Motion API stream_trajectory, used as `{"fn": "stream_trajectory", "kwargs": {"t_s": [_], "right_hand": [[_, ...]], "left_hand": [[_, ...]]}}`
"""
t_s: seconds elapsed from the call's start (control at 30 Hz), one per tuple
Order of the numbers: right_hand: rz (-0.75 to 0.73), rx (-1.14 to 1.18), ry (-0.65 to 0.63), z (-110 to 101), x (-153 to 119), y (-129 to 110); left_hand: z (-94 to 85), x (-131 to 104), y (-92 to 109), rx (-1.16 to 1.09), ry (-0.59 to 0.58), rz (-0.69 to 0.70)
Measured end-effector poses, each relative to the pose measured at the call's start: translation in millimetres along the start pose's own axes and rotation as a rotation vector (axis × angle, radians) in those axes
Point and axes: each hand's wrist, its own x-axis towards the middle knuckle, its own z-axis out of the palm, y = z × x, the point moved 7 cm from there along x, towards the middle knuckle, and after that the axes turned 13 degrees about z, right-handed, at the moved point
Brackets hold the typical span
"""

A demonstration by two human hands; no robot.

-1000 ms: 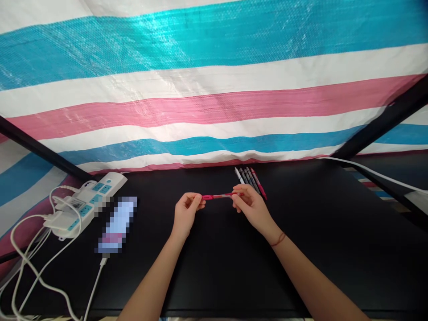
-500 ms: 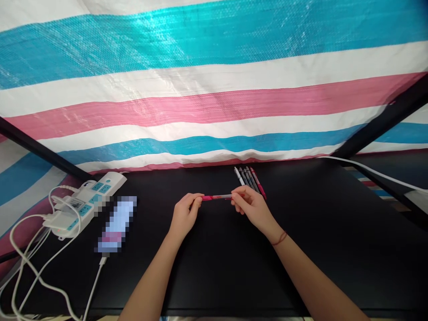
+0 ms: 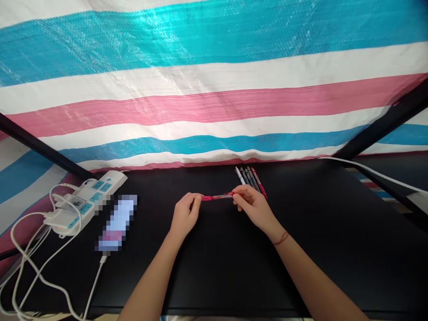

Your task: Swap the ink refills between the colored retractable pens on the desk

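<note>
A red pen (image 3: 217,196) with a clear barrel lies nearly level between my two hands, above the black table (image 3: 214,258). My left hand (image 3: 186,213) pinches its left end between thumb and fingers. At the other end, my right hand (image 3: 252,206) holds the pen with thumb and fingertips; a thin red cord circles that wrist. Just behind my right hand is a row of several pens: a white one (image 3: 240,175) on the left, dark ones (image 3: 249,177) in the middle and a red one (image 3: 260,183) on the right.
At the left a white power strip (image 3: 110,183) with plugs and tangled white cables (image 3: 43,276) lies beside a blurred phone (image 3: 118,223) on a charging cable. A striped sheet (image 3: 214,104) hangs behind the table, between black frame bars (image 3: 384,125). Another white cable (image 3: 374,170) runs at the right.
The right end of the held pen has risen slightly, and more red shows at my right fingertips. Both hands keep their grip in nearly the same place.
</note>
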Motion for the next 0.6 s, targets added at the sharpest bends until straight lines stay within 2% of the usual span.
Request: {"fn": "stream_trajectory", "kwargs": {"t_s": [0.13,0.23,0.4,0.6], "right_hand": [[-0.054,0.037,0.052,-4,-1,-4],[-0.029,0.103,0.079,-9,2,-3],[0.056,0.385,0.136,-25,9,4],[0.242,0.667,-0.037,-20,13,14]], "left_hand": [[-4.9,-1,-5,-0.009,0.052,-0.066],[-8.4,-1,-10,-0.022,0.078,-0.123],[-12.6,-2,-12,-0.07,0.133,-0.164],[-14.2,-4,-13,-0.098,0.178,-0.188]]}}
